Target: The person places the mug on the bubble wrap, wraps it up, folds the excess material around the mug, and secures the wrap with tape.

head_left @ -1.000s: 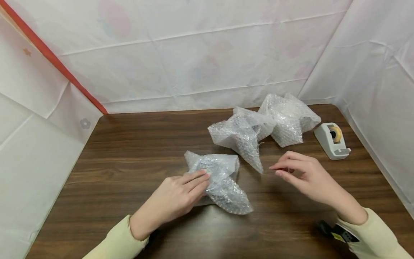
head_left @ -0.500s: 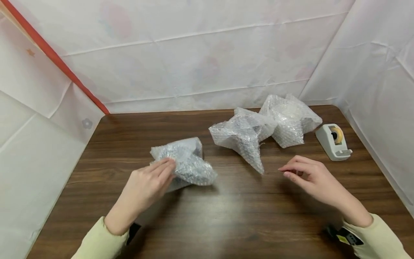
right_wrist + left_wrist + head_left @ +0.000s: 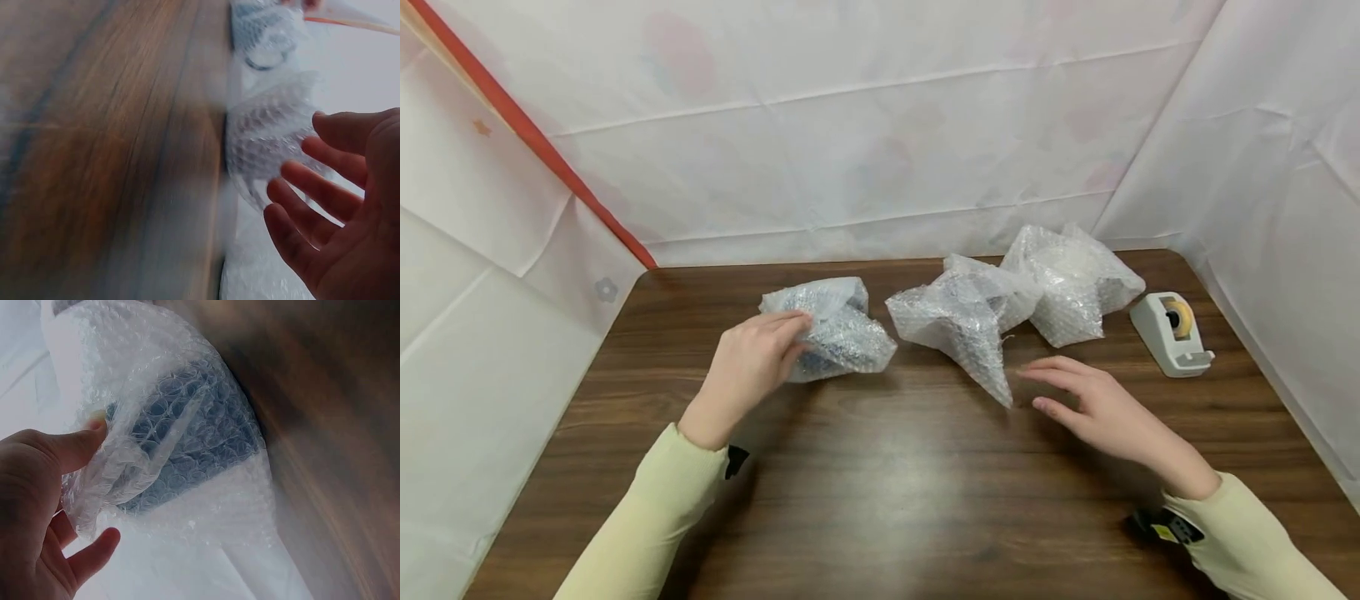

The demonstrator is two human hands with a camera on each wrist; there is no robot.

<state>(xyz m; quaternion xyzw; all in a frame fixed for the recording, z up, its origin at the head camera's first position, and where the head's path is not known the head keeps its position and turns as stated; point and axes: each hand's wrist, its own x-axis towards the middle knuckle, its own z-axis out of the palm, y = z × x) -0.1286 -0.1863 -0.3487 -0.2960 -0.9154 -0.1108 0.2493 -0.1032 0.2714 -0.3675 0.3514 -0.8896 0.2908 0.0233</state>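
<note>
My left hand [image 3: 748, 367] pinches the top of a bubble-wrapped bundle [image 3: 842, 337] at the left of the table. In the left wrist view, thumb and fingers grip a gathered fold of the bubble wrap [image 3: 206, 512], and something dark blue shows through it. My right hand [image 3: 1101, 408] hovers over the table with fingers apart and nothing in them. Its fingertips are near the pointed corner of a second bubble-wrapped bundle [image 3: 958, 312]. The right wrist view shows the spread fingers in front of that wrapped bundle [image 3: 269, 134].
A third bubble-wrapped bundle [image 3: 1067, 283] sits at the back right, up against the second. To its right stands a white tape dispenser [image 3: 1172, 333] with a yellow roll. White cloth [image 3: 850, 133] walls in the brown wooden table [image 3: 880, 492] at the back and sides.
The left hand has carried its bundle from the table's middle leftward, then back toward the far edge. The right hand's fingers have spread, and it has shifted a little left.
</note>
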